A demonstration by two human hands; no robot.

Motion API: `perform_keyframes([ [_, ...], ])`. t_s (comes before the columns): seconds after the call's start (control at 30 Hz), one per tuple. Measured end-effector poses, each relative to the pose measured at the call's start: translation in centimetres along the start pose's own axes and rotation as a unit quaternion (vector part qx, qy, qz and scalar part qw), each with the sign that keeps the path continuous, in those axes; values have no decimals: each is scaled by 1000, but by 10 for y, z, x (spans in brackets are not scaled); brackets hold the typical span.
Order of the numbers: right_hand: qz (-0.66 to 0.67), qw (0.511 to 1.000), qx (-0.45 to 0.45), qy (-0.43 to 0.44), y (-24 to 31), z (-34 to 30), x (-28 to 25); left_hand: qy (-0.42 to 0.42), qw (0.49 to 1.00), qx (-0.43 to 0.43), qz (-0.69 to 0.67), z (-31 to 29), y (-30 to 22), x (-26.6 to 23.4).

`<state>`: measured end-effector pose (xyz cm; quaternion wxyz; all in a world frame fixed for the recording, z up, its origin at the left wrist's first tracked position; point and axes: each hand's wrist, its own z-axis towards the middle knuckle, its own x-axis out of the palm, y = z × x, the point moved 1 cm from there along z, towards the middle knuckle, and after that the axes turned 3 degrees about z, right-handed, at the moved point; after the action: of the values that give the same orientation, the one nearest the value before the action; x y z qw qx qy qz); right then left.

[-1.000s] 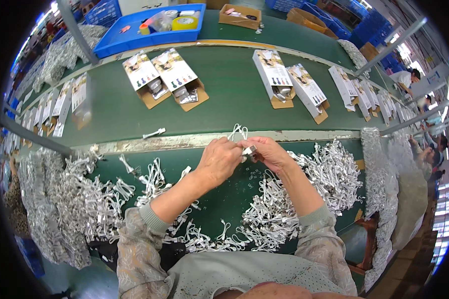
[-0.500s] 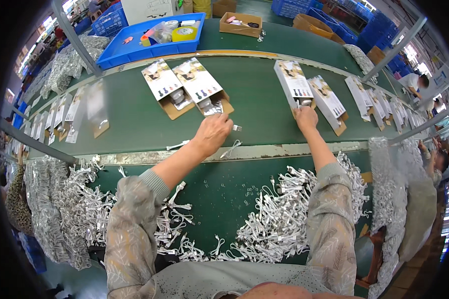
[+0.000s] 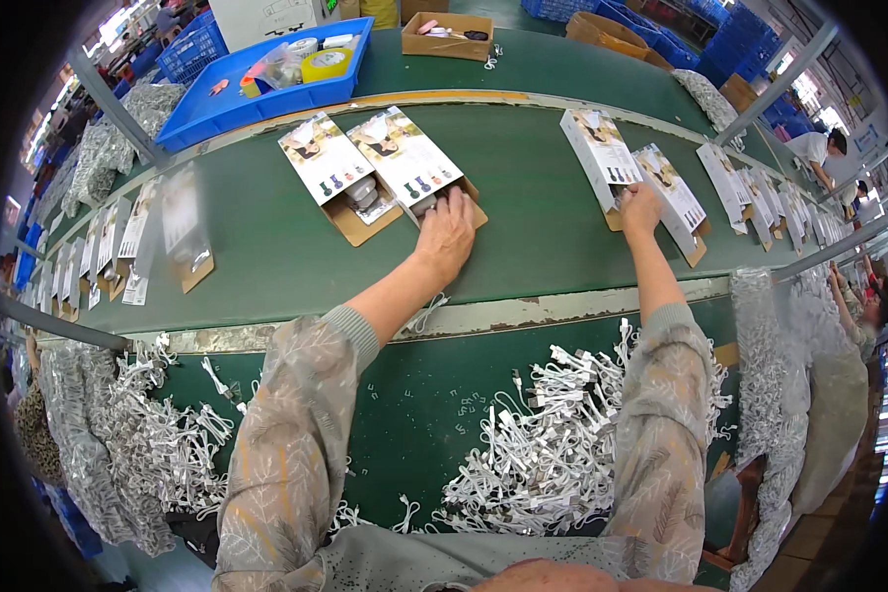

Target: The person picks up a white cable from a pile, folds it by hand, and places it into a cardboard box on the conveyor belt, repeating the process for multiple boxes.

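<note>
Now the left hand (image 3: 447, 235) is pressing flat, fingers together, into an open box (image 3: 414, 168) mid-belt (image 3: 523, 187), seemingly seating a cable, while the right hand (image 3: 640, 207), fingers curled, is touching another box (image 3: 602, 153) further right. Next probably calls for fresh cables (image 3: 553, 454) off the near tabletop.

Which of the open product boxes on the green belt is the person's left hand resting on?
The left hand rests on the right-hand box of the near pair at the belt's middle; its twin lies untouched just left of it.
</note>
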<state>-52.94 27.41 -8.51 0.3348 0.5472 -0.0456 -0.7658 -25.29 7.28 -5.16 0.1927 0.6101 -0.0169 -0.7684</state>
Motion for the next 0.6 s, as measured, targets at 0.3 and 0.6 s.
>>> perform_keyframes([
  [0.3, -89, 966, -244, 3, 42, -34, -45, 32, 984, -23, -172, -78, 64, -86],
  [0.6, 236, 829, -357, 360, 178, -180, -50, 84, 949, -33, -301, -96, 32, -57],
])
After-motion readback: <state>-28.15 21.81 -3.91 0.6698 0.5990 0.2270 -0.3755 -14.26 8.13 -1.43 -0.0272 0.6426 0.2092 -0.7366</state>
